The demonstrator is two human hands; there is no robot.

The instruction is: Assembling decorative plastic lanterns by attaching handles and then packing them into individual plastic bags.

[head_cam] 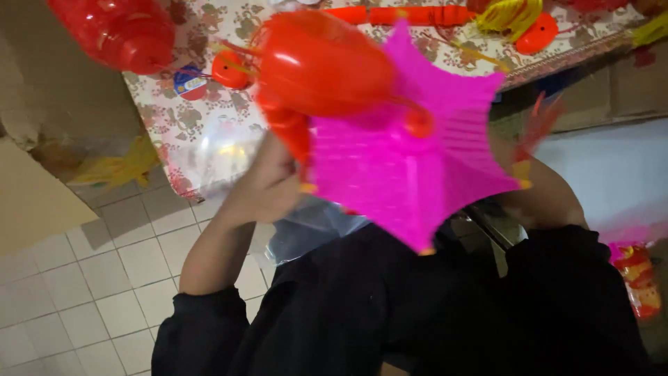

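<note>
The person holds a pink star-shaped lantern (410,174) up in front of the chest, with a red oval lantern (323,63) just behind and above it, touching or overlapping it in the view. Both look like thin moulded plastic with fine ribs, so I judge them very light, rather stiff but easy to crack or dent if squeezed. The pointed tips with small yellow caps look delicate; it seems better to take the pink piece at its edges or near the centre rib, not at the tips.

The left hand (268,184) is at the left edge of the pink lantern, fingers curled as if they grasp it, but motion blur makes the exact grip unclear. The right hand (529,181) is mostly hidden behind the right points of the pink lantern; I cannot tell if it is closed or loose.

Far, on the flowered tabletop (174,111), lie more red and yellow plastic parts (511,21), cut off by the upper frame edge. A clear plastic bag (223,150) hangs near the tabletop's edge.
</note>
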